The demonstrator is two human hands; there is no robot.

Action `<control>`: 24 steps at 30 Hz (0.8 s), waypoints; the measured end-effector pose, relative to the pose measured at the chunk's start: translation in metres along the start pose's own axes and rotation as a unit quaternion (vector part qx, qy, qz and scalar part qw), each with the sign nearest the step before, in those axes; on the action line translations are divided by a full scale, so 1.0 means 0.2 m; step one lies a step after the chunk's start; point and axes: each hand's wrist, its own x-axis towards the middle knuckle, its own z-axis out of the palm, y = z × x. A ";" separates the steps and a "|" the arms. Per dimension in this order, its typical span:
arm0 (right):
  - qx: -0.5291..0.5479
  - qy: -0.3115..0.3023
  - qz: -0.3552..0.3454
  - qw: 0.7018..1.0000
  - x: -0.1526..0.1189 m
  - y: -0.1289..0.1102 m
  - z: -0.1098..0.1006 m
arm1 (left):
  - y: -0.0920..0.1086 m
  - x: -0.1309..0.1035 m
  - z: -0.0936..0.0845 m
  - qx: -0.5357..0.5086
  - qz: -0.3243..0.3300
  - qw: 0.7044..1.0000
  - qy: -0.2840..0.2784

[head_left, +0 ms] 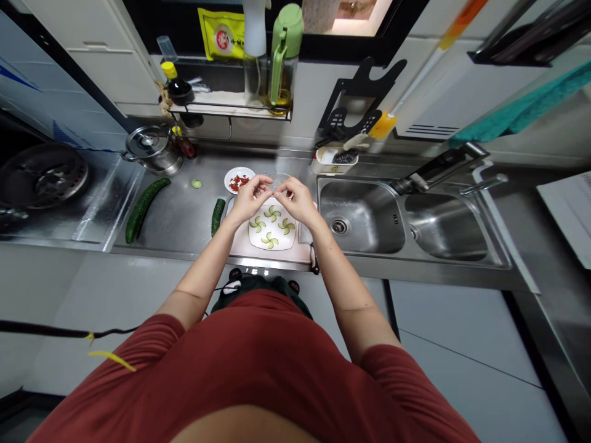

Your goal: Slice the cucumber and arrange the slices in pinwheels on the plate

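1. Left hand (252, 198) and right hand (295, 198): fingers curled, fingertips brought together above the far edge of a white, rounded-square plate (272, 226). Whether anything is pinched: cannot tell.
2. Plate lies on a pale pink cutting board (242, 249), bearing four pinwheels of green cucumber slices (269, 240).
3. Obstruction: hands cover the plate's far edge and partly hide a clear, round bowl (279, 178) behind.
4. Beside the left hand: round white dish (228, 176) of chopped red pieces (239, 182).
5. Left of board: short dark-green cucumber piece (218, 217). Farther left: single pale-green slice (196, 184); long, curved dark-green cucumber (145, 210).
6. Board's right edge: black knife handle (314, 259), near the stainless-steel double sink (369, 224).
7. Back left: lidded, shiny steel pot (159, 161). Wall shelf above: green-capped clear oil bottle (285, 61).
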 end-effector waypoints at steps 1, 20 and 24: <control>0.005 0.003 0.002 1.000 0.00 0.00 0.00 | 0.00 0.00 0.00 -0.005 -0.003 1.000 0.003; -0.058 -0.060 0.246 0.966 -0.12 0.43 0.25 | -0.48 -0.06 0.14 0.130 -0.174 0.975 0.056; -0.141 -0.128 0.284 0.940 -0.16 0.47 0.33 | -0.49 -0.10 0.21 0.212 -0.243 0.947 0.007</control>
